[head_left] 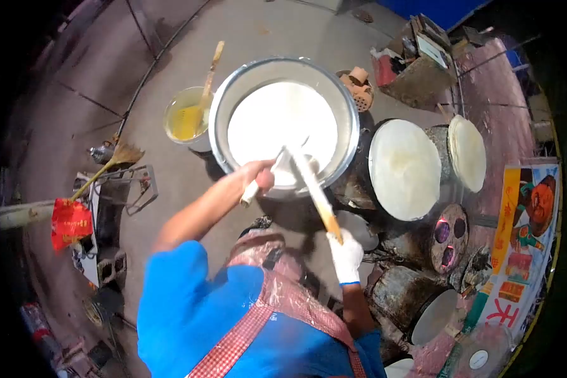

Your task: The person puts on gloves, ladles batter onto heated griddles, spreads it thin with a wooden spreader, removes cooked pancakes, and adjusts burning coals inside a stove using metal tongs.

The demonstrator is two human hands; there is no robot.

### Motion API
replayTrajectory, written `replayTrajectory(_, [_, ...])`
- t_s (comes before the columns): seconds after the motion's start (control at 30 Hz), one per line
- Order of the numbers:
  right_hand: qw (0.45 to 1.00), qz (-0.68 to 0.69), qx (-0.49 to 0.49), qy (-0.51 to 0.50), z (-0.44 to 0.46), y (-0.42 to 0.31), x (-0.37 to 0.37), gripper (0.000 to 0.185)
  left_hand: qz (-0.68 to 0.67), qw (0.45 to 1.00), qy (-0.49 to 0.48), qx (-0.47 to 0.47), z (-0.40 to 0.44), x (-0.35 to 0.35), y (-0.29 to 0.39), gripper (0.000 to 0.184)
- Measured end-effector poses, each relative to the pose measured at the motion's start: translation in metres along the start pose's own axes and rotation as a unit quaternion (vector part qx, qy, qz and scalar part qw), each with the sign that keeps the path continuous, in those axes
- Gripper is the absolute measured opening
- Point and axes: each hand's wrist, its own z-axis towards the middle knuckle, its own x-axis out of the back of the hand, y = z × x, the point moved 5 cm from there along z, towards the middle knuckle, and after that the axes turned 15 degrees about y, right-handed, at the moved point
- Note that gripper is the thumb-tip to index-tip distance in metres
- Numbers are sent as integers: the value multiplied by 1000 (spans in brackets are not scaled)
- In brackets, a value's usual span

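Note:
A wide metal pot (348, 120) holds white, batter-like liquid (277, 120). At its near rim, my bare left hand (258, 176) is closed around the handle of a pale-handled tool (249, 194); a greyish blurred part lies beyond the fingers, its shape unclear. My right hand (346, 257), in a white glove, grips the wooden end of a long stick (322, 208). That stick slants up over the pot's near rim, and its far half is white. The two tools come close together above the liquid.
Left of the pot stands a bucket (169, 123) with yellow liquid and a brush (209, 79). To the right, a pale round sheet (404, 170) covers a drum, beside a stack of round sheets (467, 154). A stove (448, 242) glows inside its holes. A broom (125, 154) lies left.

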Motion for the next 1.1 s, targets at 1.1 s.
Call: replayTrajectory(1.1, [869, 385, -261, 172, -196, 239, 78, 33, 286, 940, -148, 113, -75, -197, -256, 18])
